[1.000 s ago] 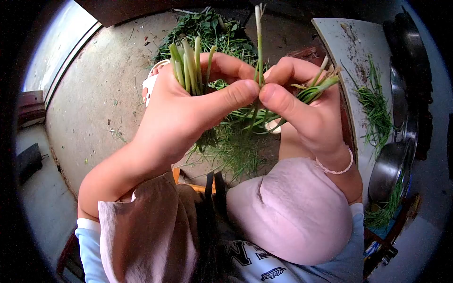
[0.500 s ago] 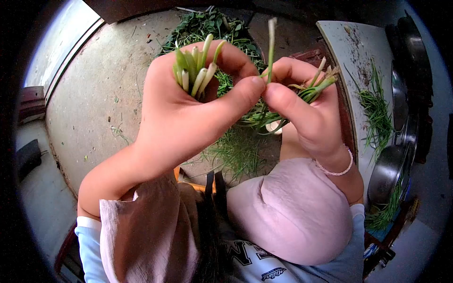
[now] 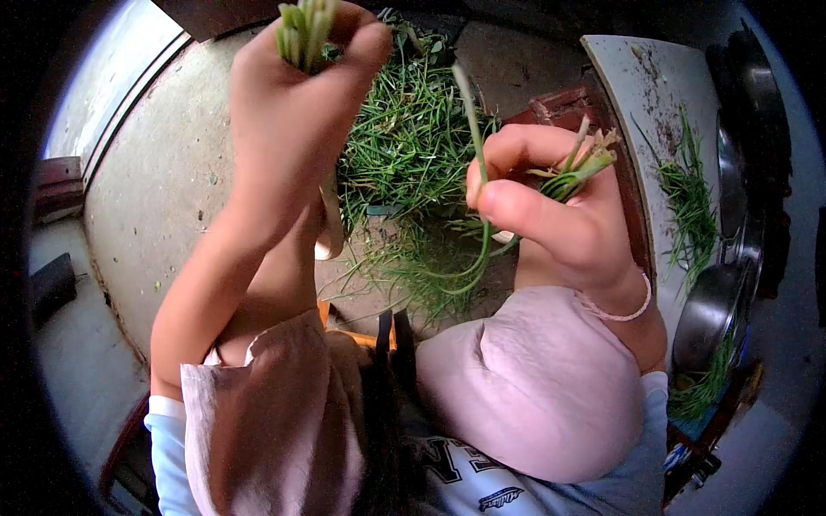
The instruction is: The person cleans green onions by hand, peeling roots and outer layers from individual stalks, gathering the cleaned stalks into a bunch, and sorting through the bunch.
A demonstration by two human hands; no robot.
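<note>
At the upper left, my left hand is closed round a bunch of chive stalks, their pale cut ends pointing up; motion blurs it slightly. My right hand pinches a single chive stalk between thumb and forefinger, pale end upward, its thin green leaf curving down below. More stalks with brownish, ragged root ends are tucked in the palm of that hand. Beneath and between the hands, a big heap of loose green chives lies on the floor.
Thin green scraps lie on the floor before my knees. On the right, a whitish board carries dirt and a bunch of greens. Metal pans stand beyond it. Bits litter the concrete floor at left.
My left hand has moved up and left with its bunch, away from my right hand, uncovering the heap. My right hand stays nearly in place, still pinching the stalk.
</note>
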